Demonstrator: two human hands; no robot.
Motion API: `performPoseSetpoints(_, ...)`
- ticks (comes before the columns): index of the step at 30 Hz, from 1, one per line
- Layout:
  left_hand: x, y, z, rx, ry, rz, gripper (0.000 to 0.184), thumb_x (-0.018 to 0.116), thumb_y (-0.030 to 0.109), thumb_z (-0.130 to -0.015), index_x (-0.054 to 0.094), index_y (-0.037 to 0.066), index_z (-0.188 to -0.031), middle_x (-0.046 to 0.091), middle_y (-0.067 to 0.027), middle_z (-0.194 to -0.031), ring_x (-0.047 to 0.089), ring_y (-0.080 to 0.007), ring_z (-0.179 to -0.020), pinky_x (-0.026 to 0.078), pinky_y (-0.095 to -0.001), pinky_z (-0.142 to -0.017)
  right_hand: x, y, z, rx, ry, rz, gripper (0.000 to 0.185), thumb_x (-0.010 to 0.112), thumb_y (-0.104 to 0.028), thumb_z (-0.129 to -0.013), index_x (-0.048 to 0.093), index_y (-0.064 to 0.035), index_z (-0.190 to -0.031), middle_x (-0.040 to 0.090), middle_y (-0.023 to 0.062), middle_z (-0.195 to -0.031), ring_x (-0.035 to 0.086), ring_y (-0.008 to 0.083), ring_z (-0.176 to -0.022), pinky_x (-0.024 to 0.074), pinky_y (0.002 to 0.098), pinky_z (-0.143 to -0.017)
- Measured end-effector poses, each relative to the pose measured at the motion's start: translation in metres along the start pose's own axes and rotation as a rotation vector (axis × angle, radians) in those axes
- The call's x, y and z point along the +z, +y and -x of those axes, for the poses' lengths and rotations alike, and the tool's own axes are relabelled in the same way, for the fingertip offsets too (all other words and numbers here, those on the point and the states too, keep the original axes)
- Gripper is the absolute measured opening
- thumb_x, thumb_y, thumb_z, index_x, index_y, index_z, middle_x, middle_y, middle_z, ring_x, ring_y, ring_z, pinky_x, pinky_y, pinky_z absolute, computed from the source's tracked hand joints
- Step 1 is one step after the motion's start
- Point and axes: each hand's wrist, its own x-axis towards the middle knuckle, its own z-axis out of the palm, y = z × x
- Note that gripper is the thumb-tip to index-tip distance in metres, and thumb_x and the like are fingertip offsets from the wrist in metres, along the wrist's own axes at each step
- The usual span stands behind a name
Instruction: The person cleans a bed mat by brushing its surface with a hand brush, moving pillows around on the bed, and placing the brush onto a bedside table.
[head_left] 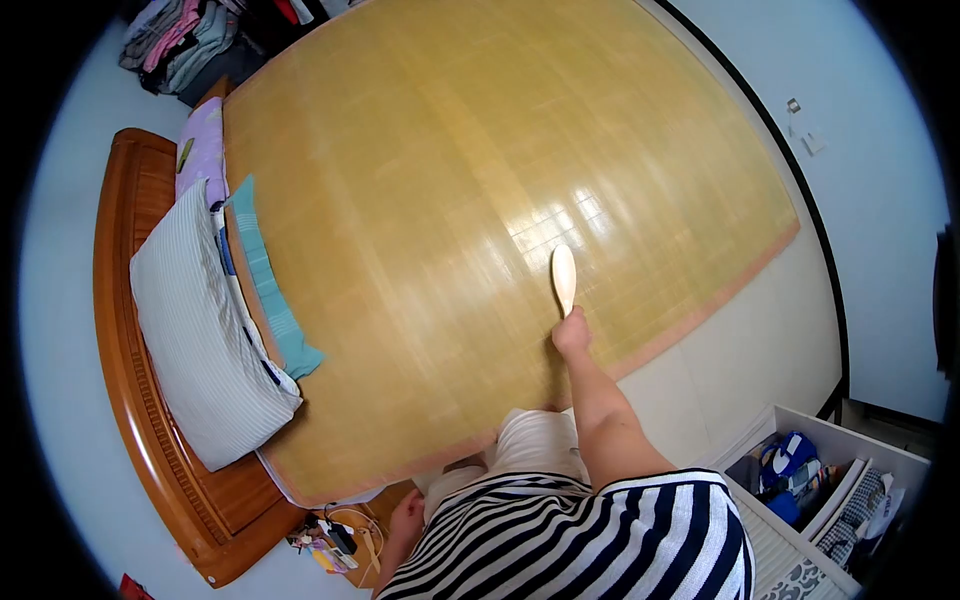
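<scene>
My right hand (572, 333) is closed around the narrow handle of a white bed brush (564, 274). The brush's long oval head points away from me over the yellow-brown sleeping mat (400, 220) on the bed. Bristles are hidden beneath it, and I cannot tell how firmly it touches the mat. Low beside my shorts, my left hand (406, 516) hangs near the bed's front edge, its fingers loosely bent with no object visible in them.
Along the wooden headboard (130, 330) lie a striped pillow (205, 330), a teal cloth (268, 285) and a purple pillow (203, 140). Cables and small items crowd a bedside surface (365, 572). An open drawer (835, 500) with bags and cloth juts out at right. Folded clothes (185, 45) are stacked behind.
</scene>
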Motion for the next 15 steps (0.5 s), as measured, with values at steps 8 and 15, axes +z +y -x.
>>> performPoseSetpoints(8,-0.007,-0.009,-0.010,0.054,-0.024,-0.089,0.039,0.053,0.021,-0.086,0.049,-0.002,-0.117,0.061,-0.0083,-0.083,0.055,-0.0142,-0.071,0.045,-0.0257,-0.069,-0.013,0.012,0.026,-0.179,0.146,-0.279,0.027,0.051,-0.006,-0.077,0.053,-0.0007,-0.104,0.057,0.0205,-0.098,0.054,0.0373,-0.093,0.0422,0.0448,-0.081)
performPoseSetpoints(15,-0.033,-0.012,-0.028,0.159,-0.073,-0.122,0.035,0.051,0.021,-0.087,0.051,-0.004,-0.112,0.053,-0.0029,-0.068,0.048,-0.0114,-0.061,0.042,-0.0248,-0.056,-0.019,0.062,0.089,-0.284,0.203,-0.271,0.026,0.051,-0.005,-0.077,0.053,-0.0005,-0.102,0.056,0.0221,-0.094,0.053,0.0382,-0.089,0.0420,0.0452,-0.080)
